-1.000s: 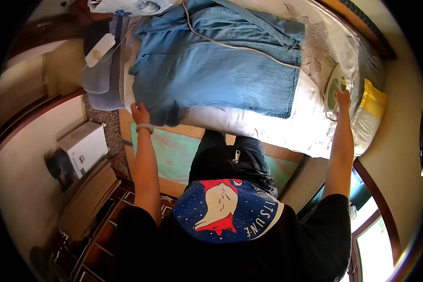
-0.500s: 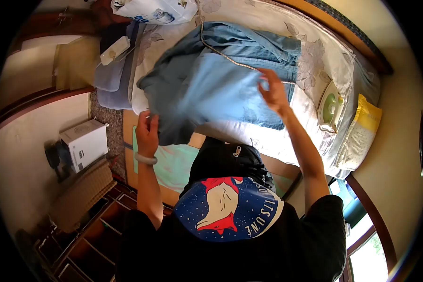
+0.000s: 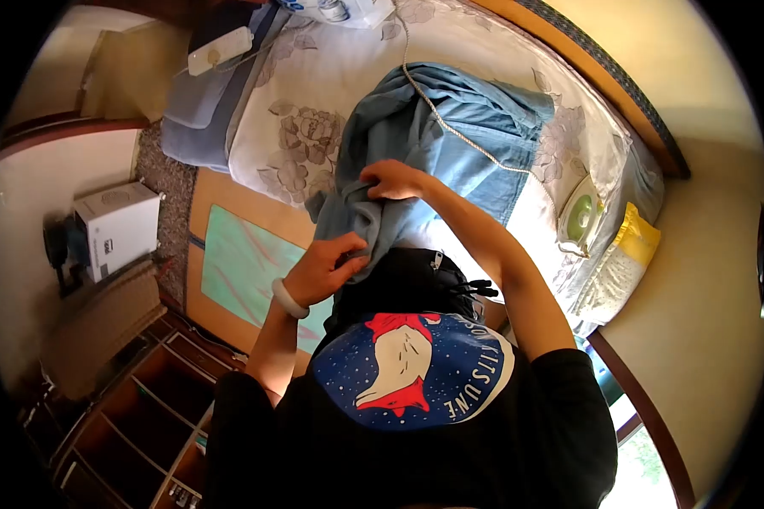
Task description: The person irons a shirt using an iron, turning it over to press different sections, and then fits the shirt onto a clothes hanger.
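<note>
A light blue denim-like garment (image 3: 484, 144) lies on a bed with a floral cover (image 3: 306, 131). Its near left part is bunched up and hangs over the bed's edge, close to my body. My right hand (image 3: 395, 180) is closed on a fold of this bunched cloth. Lower and to the left, my left hand (image 3: 314, 273), with a pale band on the wrist, has its fingers curled round the cloth's hanging edge. A braided cord (image 3: 458, 131) runs across the garment's top towards a green and white iron (image 3: 579, 216) at the right.
A yellow and white bag (image 3: 624, 259) lies by the wall beyond the iron. At the left are a white power strip (image 3: 221, 51) on blue-grey cushions and a white box (image 3: 119, 229). A green mat (image 3: 250, 263) lies below the bed's near edge.
My right hand has moved left from above the garment and taken hold of the cloth. My left hand has come in to the right. The garment's left part is gathered, baring the floral cover.
</note>
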`<state>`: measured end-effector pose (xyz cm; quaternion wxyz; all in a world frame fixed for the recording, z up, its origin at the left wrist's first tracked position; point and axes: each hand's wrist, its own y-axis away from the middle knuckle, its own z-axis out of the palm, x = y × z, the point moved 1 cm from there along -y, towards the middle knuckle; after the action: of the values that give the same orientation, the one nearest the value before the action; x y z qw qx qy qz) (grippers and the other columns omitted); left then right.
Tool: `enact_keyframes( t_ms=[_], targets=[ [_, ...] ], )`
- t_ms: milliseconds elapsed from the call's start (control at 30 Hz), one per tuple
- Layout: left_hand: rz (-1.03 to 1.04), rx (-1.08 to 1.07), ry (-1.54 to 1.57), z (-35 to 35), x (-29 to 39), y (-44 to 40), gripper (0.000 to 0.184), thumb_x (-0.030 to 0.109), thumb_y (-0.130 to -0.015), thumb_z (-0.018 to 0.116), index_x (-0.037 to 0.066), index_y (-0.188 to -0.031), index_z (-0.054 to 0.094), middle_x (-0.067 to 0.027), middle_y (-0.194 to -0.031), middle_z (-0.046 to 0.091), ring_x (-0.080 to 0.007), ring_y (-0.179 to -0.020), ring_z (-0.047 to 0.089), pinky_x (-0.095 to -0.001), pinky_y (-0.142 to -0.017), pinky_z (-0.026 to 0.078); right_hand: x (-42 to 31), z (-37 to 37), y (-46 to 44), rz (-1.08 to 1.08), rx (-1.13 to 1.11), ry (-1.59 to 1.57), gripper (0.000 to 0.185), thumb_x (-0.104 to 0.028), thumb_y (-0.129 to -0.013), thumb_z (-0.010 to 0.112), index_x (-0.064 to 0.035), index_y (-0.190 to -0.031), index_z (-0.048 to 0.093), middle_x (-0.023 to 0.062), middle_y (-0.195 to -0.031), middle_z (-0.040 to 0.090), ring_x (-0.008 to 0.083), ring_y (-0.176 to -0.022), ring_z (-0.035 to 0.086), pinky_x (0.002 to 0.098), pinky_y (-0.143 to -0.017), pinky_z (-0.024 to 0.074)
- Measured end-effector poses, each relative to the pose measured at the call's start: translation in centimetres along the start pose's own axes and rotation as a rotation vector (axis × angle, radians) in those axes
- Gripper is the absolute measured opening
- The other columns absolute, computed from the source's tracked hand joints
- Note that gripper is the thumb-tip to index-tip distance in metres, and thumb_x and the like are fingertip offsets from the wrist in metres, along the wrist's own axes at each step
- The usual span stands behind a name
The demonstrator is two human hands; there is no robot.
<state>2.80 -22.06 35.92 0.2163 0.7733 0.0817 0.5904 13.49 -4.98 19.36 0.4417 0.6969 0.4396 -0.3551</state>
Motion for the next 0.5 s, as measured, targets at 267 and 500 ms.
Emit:
enact_keyframes(
  t_ms=[267, 500],
  targets=[
    [-0.188, 0.494, 0.436, 0.1, -10.1, -3.5, 0.034, 0.037, -0.095, 0.049, 0.004, -0.094, 0.056, -0.0046, -0.092, 0.057, -0.0096, -0.087, 0.051, -0.0236, -0.077, 0.041, -5.7, 0.6, 6.5, -0.032, 0.652, 0.0, 0.031, -0.014, -0.076, 0.066, -0.0048, -0.104, 0.059, 0.0156, -0.097, 0.061, 0.0342, -0.081, 0.062, 0.039, -0.07, 0.0496],
    [-0.313, 0.505, 0.452, -0.8, -14.2, -8.2, 0.03, 0.036, -0.092, 0.053, 0.009, -0.105, 0.051, -0.0026, -0.095, 0.056, -0.0142, -0.088, 0.054, -0.0308, -0.073, 0.045, -10.4, 3.3, 8.4, -0.06, 0.635, 0.297, 0.034, -0.008, -0.069, 0.068, -0.0114, -0.101, 0.06, 0.0078, -0.085, 0.057, 0.0296, -0.069, 0.061, 0.0375, -0.059, 0.0502]
  ],
)
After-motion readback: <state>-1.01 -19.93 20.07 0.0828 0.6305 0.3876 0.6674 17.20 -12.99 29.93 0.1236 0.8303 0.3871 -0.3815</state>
